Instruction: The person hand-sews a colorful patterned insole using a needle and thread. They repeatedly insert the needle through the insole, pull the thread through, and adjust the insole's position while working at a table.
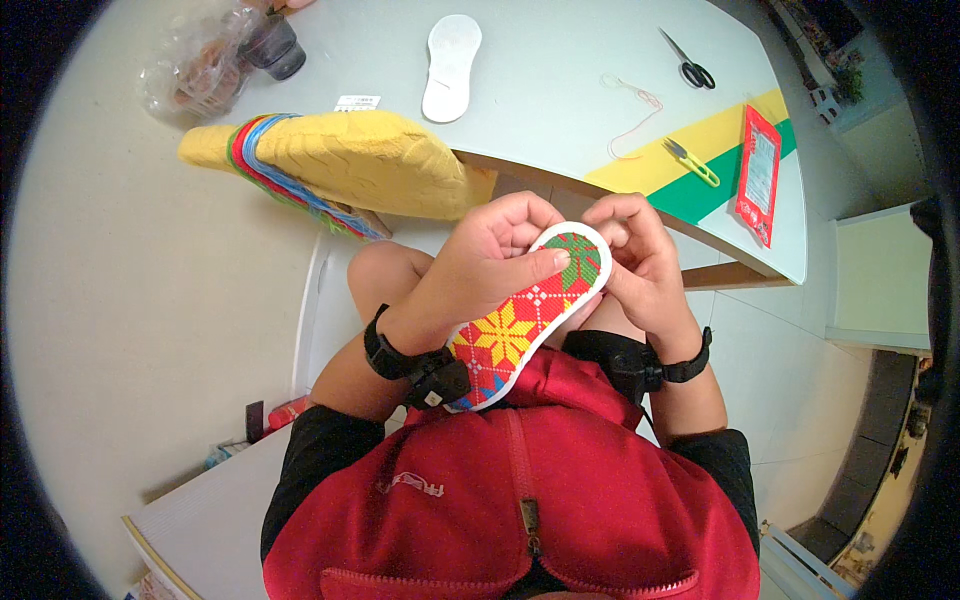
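An embroidered insole [502, 334] with a white border lies slanted over my lap, its pattern red, yellow, green and blue. My left hand [506, 244] clasps it near the far end, thumb flat on the green patch and fingers curled behind the edge. Against the opposite edge of that end sits my right hand [637, 262], its thumb at the border and its fingers bent near the tip. Short red stitches cross the green patch. Whether a needle is between my right fingers cannot be made out. Black straps with devices are around both wrists.
On the table [540, 90] lie a plain white insole [451, 67], black-handled scissors [694, 71], loose thread [637, 105], yellow thread snips [694, 163] and a red packet [759, 176]. Colored yarn [262, 157] drapes over a yellow towel-covered chair back [360, 157]. A dark pot [274, 49] stands beside a plastic bag [202, 71].
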A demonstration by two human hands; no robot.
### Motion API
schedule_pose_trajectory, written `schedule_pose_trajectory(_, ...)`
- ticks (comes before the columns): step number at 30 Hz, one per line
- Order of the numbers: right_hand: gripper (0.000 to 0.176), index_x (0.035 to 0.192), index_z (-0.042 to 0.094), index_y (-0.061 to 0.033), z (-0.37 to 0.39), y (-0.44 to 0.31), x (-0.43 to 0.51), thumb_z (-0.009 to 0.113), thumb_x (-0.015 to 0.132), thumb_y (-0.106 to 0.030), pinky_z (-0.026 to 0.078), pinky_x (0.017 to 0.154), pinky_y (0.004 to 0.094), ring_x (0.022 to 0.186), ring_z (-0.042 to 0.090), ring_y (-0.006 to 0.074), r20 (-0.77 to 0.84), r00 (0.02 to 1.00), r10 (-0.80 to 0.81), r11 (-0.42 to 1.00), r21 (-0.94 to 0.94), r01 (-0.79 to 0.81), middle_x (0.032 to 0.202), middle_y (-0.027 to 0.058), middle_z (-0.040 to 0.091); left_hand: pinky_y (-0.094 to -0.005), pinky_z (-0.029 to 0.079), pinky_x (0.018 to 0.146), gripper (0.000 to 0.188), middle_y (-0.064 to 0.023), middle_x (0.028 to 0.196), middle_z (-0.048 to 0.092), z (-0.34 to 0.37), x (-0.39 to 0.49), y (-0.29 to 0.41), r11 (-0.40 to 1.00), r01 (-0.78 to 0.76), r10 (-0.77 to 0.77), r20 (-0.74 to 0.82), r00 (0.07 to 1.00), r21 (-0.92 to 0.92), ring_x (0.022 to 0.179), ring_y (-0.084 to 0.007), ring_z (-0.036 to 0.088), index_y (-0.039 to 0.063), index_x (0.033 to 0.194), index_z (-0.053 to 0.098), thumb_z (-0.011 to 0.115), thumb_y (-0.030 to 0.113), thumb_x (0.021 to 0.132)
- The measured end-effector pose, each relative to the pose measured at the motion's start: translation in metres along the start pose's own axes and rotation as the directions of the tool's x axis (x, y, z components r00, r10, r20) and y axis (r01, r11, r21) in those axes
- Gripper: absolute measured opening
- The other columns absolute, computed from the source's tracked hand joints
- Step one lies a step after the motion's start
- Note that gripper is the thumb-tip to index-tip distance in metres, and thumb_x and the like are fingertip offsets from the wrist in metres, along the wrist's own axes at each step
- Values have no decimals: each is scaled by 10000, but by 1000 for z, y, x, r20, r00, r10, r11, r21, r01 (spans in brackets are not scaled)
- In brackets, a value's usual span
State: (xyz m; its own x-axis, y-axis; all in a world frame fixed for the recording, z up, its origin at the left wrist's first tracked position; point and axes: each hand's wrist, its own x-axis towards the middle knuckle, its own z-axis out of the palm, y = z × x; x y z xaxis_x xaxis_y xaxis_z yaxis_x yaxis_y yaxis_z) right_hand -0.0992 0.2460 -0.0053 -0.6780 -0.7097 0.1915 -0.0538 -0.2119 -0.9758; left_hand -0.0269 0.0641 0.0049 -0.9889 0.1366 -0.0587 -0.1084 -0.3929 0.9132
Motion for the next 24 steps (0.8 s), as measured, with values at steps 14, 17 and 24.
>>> schedule_pose_trajectory(14, 605, 1367, 276, -9, 5, 2, 4, 589, 850, -52, 402, 650, 194, 755, 505, 64, 2, 1000, -5, 992, 127, 5, 850, 38, 553, -182, 474, 572, 172, -67, 808, 668, -1, 1, -6, 999, 6, -5, -32, 999, 49, 696, -59, 619, 14, 1041, 481, 568, 29, 894)
schedule_pose_trajectory(17, 563, 1338, 320, -13, 9, 0, 6, 588, 844, -34, 414, 680, 211, 781, 519, 84, -44, 999, 9, 989, 148, -3, 865, 44, 556, -187, 485, 588, 192, -76, 847, 663, 0, 0, -8, 1000, 7, -6, -37, 999, 28, 725, -64, 624, 11, 1053, 478, 574, 15, 887)
schedule_pose_trajectory(24, 264, 947, 649, -92, 1, -15, 16, 700, 690, -57, 393, 948, 422, 1036, 534, 266, 181, 822, -540, 288, -878, 383, 955, 56, 598, -204, 502, 681, 289, -53, 907, 646, 3, 4, -13, 994, -109, 112, -113, 987, 32, 804, -73, 613, -17, 1141, 514, 591, -12, 863)
